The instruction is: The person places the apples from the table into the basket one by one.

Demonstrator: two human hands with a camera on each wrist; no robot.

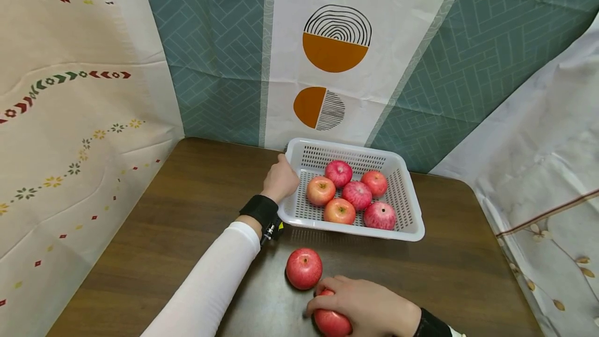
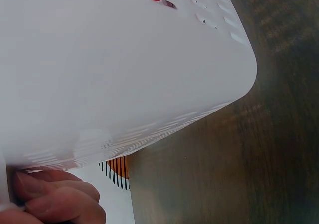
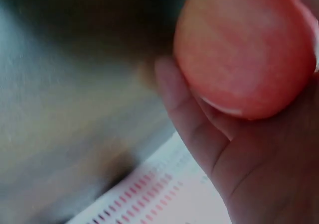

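Observation:
A white plastic basket (image 1: pixel 414 232) with slotted walls stands toward the back of the table, several red and yellowish apples (image 1: pixel 356 194) lying inside. My left hand (image 1: pixel 282 180) grips the basket's left rim; in the left wrist view its curled fingers (image 2: pixel 65 199) show beneath that edge. Near the front, my right hand (image 1: pixel 369 303) holds a red apple (image 1: pixel 332 323), its fingers bent over the top. The right wrist view shows this apple (image 3: pixel 244 50) against the palm. Another red apple (image 1: pixel 304 268) sits on the table just beyond the right hand's fingers.
The brown wooden table (image 1: pixel 187 191) runs under everything. A green and white patterned cloth (image 1: pixel 220 56) hangs behind the basket. Pale cloths hang along the left side (image 1: pixel 84 144) and the right side (image 1: pixel 543 150).

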